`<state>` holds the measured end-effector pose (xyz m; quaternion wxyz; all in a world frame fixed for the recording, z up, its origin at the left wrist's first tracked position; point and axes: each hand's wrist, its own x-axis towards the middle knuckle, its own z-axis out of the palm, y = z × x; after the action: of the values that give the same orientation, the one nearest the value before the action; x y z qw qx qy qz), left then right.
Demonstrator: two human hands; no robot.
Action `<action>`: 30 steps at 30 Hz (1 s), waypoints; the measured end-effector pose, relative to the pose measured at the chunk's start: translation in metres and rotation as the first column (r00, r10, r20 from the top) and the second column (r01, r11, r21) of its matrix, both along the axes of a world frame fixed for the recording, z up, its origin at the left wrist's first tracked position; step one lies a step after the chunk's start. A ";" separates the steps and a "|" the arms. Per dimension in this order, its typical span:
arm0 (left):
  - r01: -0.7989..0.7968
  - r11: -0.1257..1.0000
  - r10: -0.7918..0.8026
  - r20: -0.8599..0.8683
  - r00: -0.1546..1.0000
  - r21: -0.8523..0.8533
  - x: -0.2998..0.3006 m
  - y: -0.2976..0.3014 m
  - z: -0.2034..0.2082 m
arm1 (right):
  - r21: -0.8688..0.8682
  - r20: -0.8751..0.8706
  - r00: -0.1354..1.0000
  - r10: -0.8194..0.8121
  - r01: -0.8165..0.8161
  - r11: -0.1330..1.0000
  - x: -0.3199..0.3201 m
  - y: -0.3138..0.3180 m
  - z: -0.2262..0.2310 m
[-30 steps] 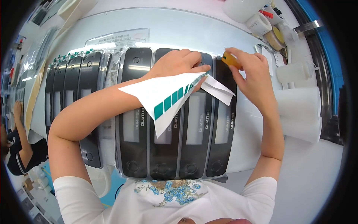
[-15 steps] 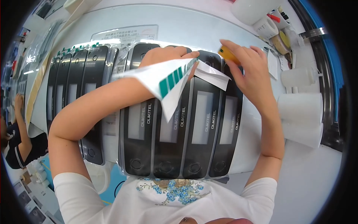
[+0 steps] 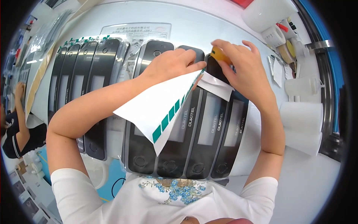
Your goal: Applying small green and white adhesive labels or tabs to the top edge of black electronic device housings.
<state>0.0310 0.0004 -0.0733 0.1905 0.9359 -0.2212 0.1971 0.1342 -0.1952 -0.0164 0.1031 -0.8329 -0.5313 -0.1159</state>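
Figure: Two hands are working apart from each other over a row of dark panels point(image 3: 169, 156).

The left hand point(image 3: 171, 62) is pinching a white sheet with green tabs point(image 3: 145, 102), which is hanging tilted over the panels; the right hand point(image 3: 246, 69) is gripping a small yellow piece point(image 3: 220, 56) near the upper end of the rightmost panel, contact being impossible to tell. Doing this well probably means keeping the sheet taut, its loose corner clear of the panels, and the yellow piece light on their faces. The panels' near ends are lying just beside the shirt point(image 3: 175, 194), apparently leaving little room; bare tabletop point(image 3: 194, 25) is showing beyond the far ends and rightward, before the white rolls point(image 3: 302, 116).
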 end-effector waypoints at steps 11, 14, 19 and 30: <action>-0.205 0.976 0.201 -0.068 0.977 -0.067 -0.011 0.033 0.012 | 0.144 -0.050 0.993 0.106 -0.098 0.985 0.001 0.036 -0.009; -0.176 0.960 0.169 -0.051 0.984 -0.216 -0.010 0.037 0.001 | -0.025 -0.004 0.998 0.056 -0.056 0.998 -0.002 0.044 -0.007; -0.181 0.963 0.172 -0.062 0.983 -0.198 -0.008 0.044 -0.003 | 0.074 -0.029 0.992 0.120 -0.118 0.990 -0.004 0.060 -0.012; -0.156 0.987 0.156 -0.008 0.988 -0.044 -0.043 0.076 0.012 | -0.134 0.020 0.998 0.057 -0.054 0.990 -0.016 0.065 0.005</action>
<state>-0.0121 0.0768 -0.0618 0.1959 0.9463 -0.1422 0.2143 0.1177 -0.1298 -0.0113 0.0441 -0.8212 -0.5622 -0.0873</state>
